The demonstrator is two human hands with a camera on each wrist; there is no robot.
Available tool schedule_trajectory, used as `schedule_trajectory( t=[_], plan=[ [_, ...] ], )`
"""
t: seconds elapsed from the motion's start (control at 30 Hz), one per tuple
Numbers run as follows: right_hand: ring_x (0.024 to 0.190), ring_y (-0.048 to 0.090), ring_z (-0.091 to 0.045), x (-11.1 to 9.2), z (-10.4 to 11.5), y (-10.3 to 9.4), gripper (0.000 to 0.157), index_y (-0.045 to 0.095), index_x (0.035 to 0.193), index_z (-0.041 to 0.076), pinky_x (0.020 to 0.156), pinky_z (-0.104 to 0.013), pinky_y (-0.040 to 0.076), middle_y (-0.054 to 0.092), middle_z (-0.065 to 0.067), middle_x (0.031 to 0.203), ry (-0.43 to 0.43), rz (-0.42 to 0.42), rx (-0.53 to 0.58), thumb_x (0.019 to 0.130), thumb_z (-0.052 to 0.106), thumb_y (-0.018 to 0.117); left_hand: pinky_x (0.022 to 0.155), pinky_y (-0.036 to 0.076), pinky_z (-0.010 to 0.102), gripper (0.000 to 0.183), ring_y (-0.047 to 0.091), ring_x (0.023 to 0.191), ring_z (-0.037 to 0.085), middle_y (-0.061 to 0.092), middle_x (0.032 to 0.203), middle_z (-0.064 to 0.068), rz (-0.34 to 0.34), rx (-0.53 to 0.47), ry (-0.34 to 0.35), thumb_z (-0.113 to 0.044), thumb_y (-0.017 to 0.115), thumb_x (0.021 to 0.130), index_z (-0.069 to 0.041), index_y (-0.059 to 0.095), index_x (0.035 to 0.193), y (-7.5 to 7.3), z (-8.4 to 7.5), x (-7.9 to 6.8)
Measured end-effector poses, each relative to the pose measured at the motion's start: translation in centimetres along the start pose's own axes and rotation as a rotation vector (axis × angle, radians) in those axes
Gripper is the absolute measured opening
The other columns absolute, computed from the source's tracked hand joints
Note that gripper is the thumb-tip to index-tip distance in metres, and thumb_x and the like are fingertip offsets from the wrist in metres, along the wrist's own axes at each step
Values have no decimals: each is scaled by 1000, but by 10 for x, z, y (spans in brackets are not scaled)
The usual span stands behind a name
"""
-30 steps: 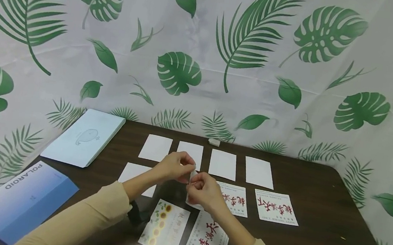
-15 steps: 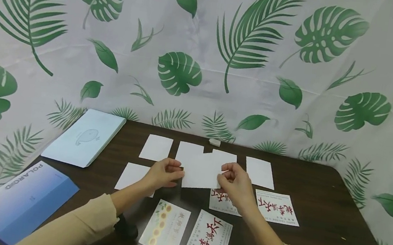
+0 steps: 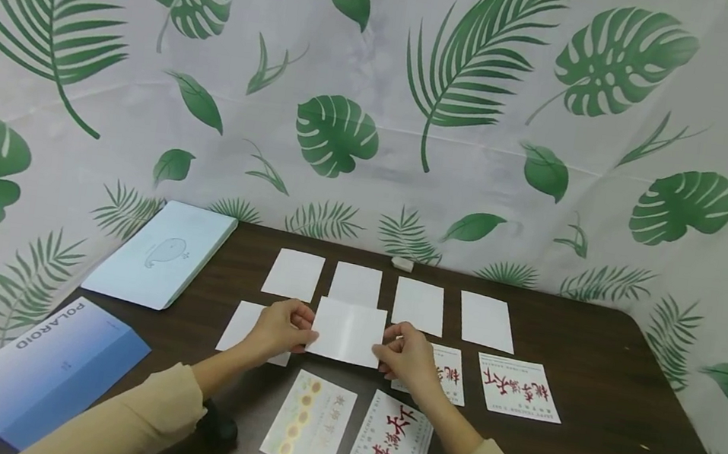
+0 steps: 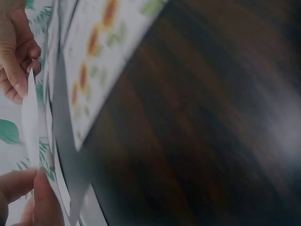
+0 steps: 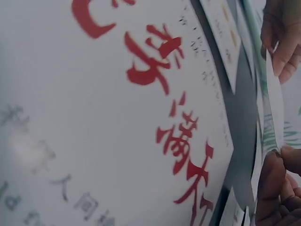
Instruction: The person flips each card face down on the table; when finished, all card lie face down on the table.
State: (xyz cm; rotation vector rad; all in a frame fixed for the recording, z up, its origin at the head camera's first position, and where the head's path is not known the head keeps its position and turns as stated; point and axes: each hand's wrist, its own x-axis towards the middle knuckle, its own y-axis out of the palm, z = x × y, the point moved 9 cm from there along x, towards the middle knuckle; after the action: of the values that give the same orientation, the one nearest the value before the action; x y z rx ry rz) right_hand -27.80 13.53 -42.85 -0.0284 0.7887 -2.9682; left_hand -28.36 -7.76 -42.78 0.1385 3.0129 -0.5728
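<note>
A blank white card [image 3: 347, 332] is held up over the table with its long side level. My left hand [image 3: 281, 331] pinches its left edge between thumb and fingers, and my right hand [image 3: 412, 360] pinches the right edge. Both wrist views show the card [image 4: 31, 122] nearly edge-on and slightly bowed. Below the hands lie a sunflower card [image 3: 309, 423] and a card with large red characters [image 3: 390, 445]. Another red-lettered card [image 3: 450, 380] is partly covered by my right hand. My left hand overlaps a blank card [image 3: 243, 326] in the head view.
Several blank cards [image 3: 419, 305] form a row toward the back of the dark table [image 3: 612, 444]. One more red-lettered card [image 3: 518, 387] lies at the right. A pale blue box with a whale drawing [image 3: 160, 254] and a blue POLAROID folder [image 3: 51, 370] are at the left. A small white block [image 3: 403, 264] sits at the back edge.
A second ago my hands were close together with the card mostly hidden between them. They moved apart, showing its blank face, and since then the card has come lower and tilted, catching a shine.
</note>
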Motion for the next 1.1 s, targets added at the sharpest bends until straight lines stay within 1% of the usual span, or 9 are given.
schedule_trajectory(
  t=[0.13,0.33,0.47,0.6,0.7,0.87,0.93,1.03,1.1],
  plan=[
    [48,57,-12,1,0,9,19,58,92,1,40,-24,48,63,-1,63,-37,25,-140,78,4,72,53,57,26,20,59,58,11,60,73,8,23,102,10,5,72,76,5,60,92,0,5,0],
    [48,56,-11,0,-1,16,21,58,90,3,44,-23,46,60,0,64,-57,52,-240,77,6,74,49,54,24,20,58,51,11,61,68,6,49,249,75,4,74,72,3,60,86,4,6,3],
    [49,54,-10,-1,-3,16,21,58,89,3,45,-23,44,59,0,64,-47,55,-270,77,7,75,47,52,21,20,58,49,10,60,65,4,58,326,125,3,75,71,2,60,83,7,3,4],
    [50,53,-10,-1,-3,16,21,57,89,2,44,-23,43,58,-1,64,-47,63,-281,77,6,74,47,46,19,20,55,50,8,59,63,1,56,404,154,1,76,70,-1,59,80,8,-1,4],
    [49,51,-11,-1,-2,16,22,56,88,2,43,-23,42,57,-1,63,-55,68,-288,76,5,74,49,41,19,20,52,52,8,58,63,-1,55,461,174,-1,77,69,-2,59,78,9,-3,4],
    [49,49,-11,-1,3,16,24,54,85,3,42,-21,41,55,-1,62,-83,74,-320,75,6,75,52,41,21,20,50,56,9,57,62,-2,59,544,214,-1,76,68,-3,59,77,11,-9,4],
    [50,50,-10,-1,3,14,24,54,85,4,43,-21,41,55,0,62,-89,73,-333,76,7,75,53,41,22,19,51,56,9,57,62,-2,61,561,217,-1,76,68,-4,59,77,11,-9,3],
    [51,49,-9,0,0,4,23,56,88,3,44,-21,40,56,1,62,-104,45,-325,77,9,75,53,41,22,18,51,55,9,56,62,-2,68,564,211,-1,75,68,-3,59,77,11,-9,3],
    [52,50,-9,1,-5,-12,22,58,91,3,45,-21,40,57,1,63,-98,1,-304,79,10,74,53,42,22,18,51,55,9,57,62,-2,72,567,218,-2,76,68,-3,60,76,11,-10,3]
  ],
)
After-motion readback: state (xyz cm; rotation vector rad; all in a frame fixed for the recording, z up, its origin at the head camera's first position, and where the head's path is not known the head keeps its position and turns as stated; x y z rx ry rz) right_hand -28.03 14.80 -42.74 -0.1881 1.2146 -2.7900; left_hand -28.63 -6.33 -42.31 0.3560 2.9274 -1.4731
